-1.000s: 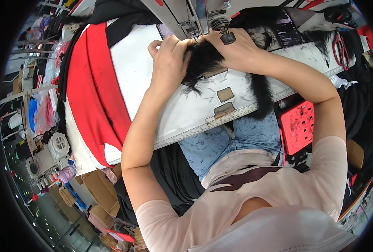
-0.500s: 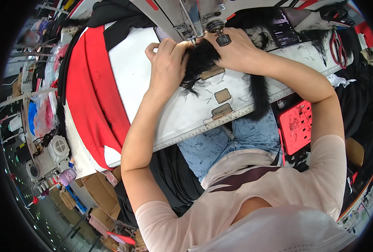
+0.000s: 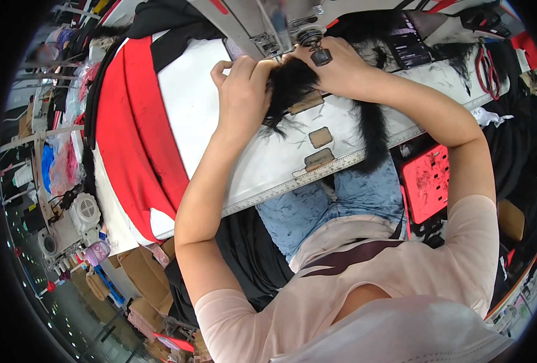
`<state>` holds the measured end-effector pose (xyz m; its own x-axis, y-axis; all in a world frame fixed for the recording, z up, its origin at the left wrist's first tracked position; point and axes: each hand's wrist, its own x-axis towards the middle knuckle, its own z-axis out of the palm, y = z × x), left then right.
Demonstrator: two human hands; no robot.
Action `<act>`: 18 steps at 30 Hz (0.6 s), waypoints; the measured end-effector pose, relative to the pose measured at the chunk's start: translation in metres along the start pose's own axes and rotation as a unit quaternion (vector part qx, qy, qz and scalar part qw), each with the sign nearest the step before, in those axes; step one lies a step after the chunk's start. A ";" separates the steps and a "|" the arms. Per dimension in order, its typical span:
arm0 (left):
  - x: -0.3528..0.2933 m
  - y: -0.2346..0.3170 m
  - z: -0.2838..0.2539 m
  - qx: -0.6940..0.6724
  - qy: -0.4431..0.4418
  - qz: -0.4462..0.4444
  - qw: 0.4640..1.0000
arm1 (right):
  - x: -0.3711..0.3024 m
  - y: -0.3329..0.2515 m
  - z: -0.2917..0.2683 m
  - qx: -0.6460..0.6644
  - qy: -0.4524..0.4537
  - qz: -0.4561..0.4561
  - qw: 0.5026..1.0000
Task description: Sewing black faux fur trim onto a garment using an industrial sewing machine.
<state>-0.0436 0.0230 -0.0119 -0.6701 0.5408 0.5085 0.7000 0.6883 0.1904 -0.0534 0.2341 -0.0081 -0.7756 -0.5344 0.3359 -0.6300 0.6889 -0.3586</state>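
A strip of black fur lies bunched under the head of a sewing machine. My left hand presses its curled fingers together on the fur's left side, close to the needle. On the other side my right hand grips the fur, its fingertips partly hidden behind the machine's tension knob. A long tail of the fur hangs from beneath my right wrist over the table's front edge. The needle's contact with the fur is too small to make out.
Red cloth drapes over the white table on the left. A phone and red-handled scissors lie on the right. A ruler strip runs along the front edge. A red plastic stool stands beside my lap.
Both hands and the fur have shifted very slightly near the needle. My grip looks the same, and the cloth, phone and scissors stay put.
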 end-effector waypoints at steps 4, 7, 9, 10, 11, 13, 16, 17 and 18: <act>0.003 0.004 0.002 0.046 0.024 0.032 0.998 | 0.000 0.007 0.000 -0.057 -0.044 -0.044 0.996; 0.003 0.004 0.008 0.068 0.042 0.035 0.996 | 0.000 0.006 0.003 -0.045 -0.036 -0.038 0.998; 0.003 0.004 0.006 0.081 0.042 0.033 0.995 | 0.000 0.008 0.003 -0.031 -0.036 -0.047 0.998; 0.004 0.005 0.005 0.091 0.047 0.036 0.994 | 0.001 0.008 0.002 -0.024 -0.033 -0.053 0.998; 0.004 0.005 0.006 0.101 0.058 0.043 0.992 | 0.001 0.007 0.001 -0.045 -0.040 -0.052 0.997; 0.005 0.007 0.006 0.112 0.058 0.043 0.991 | -0.002 0.010 0.003 -0.062 -0.040 -0.062 0.995; 0.008 0.009 0.007 0.122 0.077 0.053 0.988 | -0.009 0.019 0.001 -0.113 -0.006 -0.120 0.986; 0.007 0.010 0.008 0.116 0.077 0.054 0.989 | -0.012 0.018 -0.003 -0.118 -0.042 -0.122 0.985; 0.007 0.011 0.008 0.109 0.078 0.055 0.989 | -0.014 0.017 -0.006 -0.124 -0.077 -0.123 0.982</act>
<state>-0.0428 0.0382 -0.0131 -0.5349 0.5493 0.6420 0.6852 0.7265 -0.0507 -0.0526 0.2563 -0.0132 -0.6104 -0.7540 0.2426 -0.7845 0.6179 -0.0534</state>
